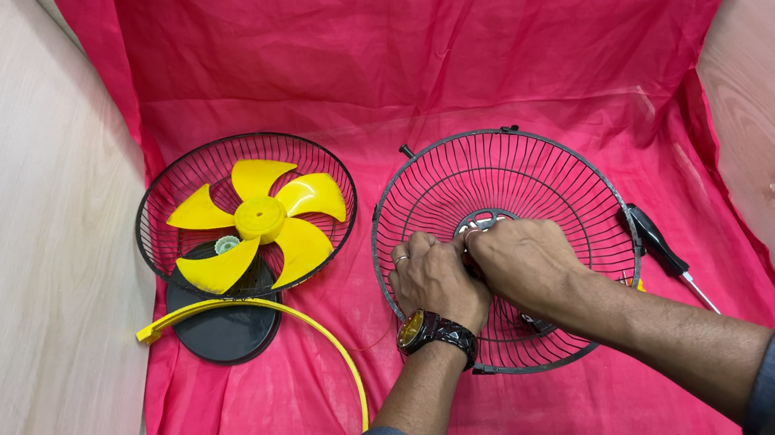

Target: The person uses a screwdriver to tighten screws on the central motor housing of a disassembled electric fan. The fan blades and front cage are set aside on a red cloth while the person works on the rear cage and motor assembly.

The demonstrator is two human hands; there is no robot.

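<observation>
A black wire fan guard [543,175] lies on the pink cloth at centre right. Both my hands rest inside it at its hub. My left hand [434,280], with a ring and a wristwatch, has its fingers curled on the wires beside the centre. My right hand [522,259] is closed over the hub, its fingertips pressed on the small central part, which is mostly hidden. To the left, a second black guard [164,193] holds a yellow fan blade [259,220].
A yellow curved rim band [323,333] and a dark round base plate [222,332] lie at the left front. A black-handled screwdriver [659,245] lies right of the guard. The pink cloth [445,48] covers the table, with pale wooden panels on both sides.
</observation>
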